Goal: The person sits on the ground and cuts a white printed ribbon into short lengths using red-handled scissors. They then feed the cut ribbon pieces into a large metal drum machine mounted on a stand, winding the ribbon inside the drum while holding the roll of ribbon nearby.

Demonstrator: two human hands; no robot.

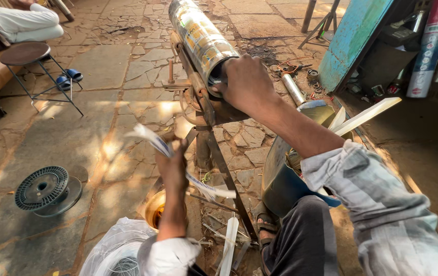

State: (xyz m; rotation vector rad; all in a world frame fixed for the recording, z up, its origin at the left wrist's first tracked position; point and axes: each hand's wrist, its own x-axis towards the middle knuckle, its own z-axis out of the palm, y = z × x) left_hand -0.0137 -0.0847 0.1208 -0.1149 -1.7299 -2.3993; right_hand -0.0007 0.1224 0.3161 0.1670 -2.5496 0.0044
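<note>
Our right hand clamps the metal cylinder's end, looks heavy, slick; left hand pinches thin paper strip, flimsy, w/ fingers closed.

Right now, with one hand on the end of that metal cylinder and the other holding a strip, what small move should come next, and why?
Probably bring the left hand up toward the metal cylinder. The thin pale strip it holds is blurred and hangs well below the cylinder's near end, where the right hand already grips the cylinder on its rusty stand. Strip and cylinder are clearly apart.
</note>
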